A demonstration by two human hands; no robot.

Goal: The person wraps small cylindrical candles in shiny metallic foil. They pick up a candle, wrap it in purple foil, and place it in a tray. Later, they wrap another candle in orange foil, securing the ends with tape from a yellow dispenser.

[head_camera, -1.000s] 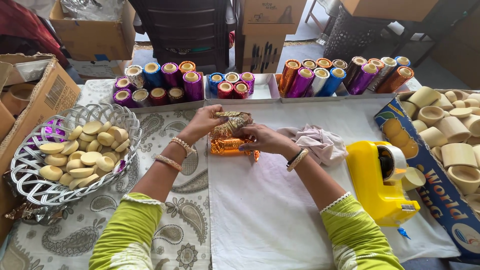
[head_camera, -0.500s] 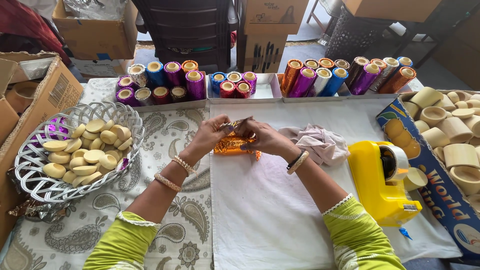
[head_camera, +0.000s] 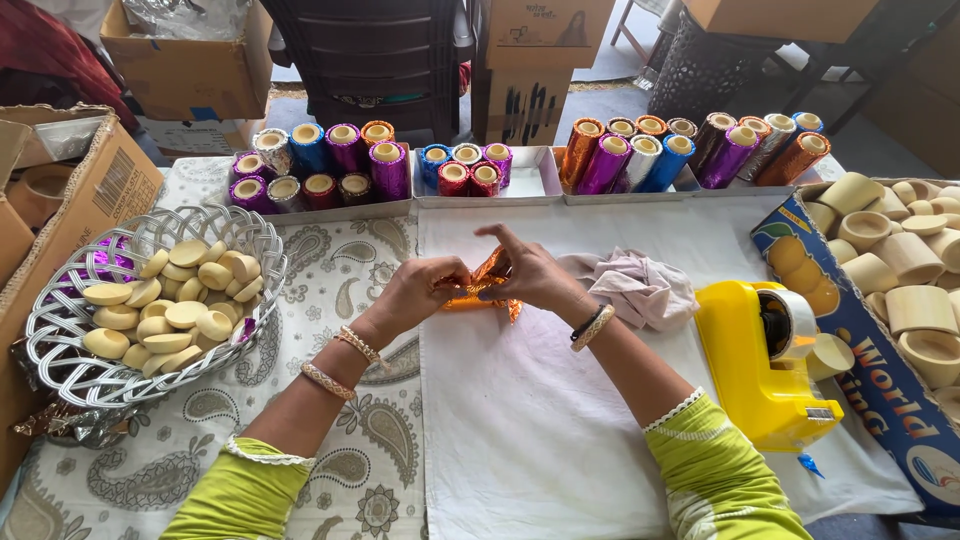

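Both hands, left hand (head_camera: pixel 420 290) and right hand (head_camera: pixel 530 272), pinch orange foil (head_camera: pixel 487 283) between them, seemingly half-wrapped; wrapped tubes (head_camera: pixel 330 160) stand beyond.

L hand (head_camera: pixel 420 292) & R hand (head_camera: pixel 530 272) pinch orange foil piece (head_camera: pixel 487 278) over white cloth (head_camera: pixel 520 420).

Left hand (head_camera: pixel 420 292) and right hand (head_camera: pixel 530 272) meet, fingers pinched (forearms angled inward)
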